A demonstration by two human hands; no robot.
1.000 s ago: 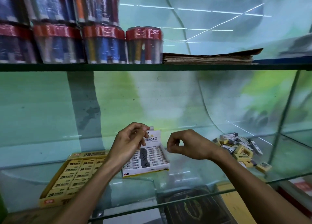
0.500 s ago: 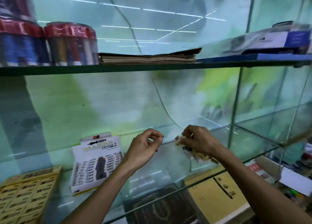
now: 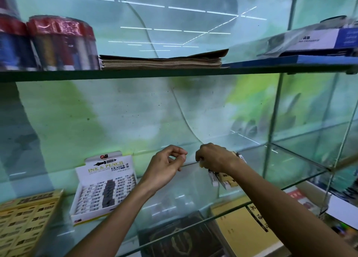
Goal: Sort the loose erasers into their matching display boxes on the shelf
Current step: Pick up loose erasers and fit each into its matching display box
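While the right hand (image 3: pixel 215 158) closes over the loose erasers (image 3: pixel 222 177) at 3 o'clock, both display boxes (image 3: pixel 102 191) at 8 o'clock look nearly full; left hand (image 3: pixel 166 165) curled, empty.

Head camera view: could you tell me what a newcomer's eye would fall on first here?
Probably the two bare hands at the centre, the left hand curled beside the right hand, which reaches into a pile of loose erasers on the glass shelf. Next, the white ink and pencil eraser box at lower left, with a yellow eraser box at the left edge. On the shelf above, red-capped tubs stand left of stacked brown paper.
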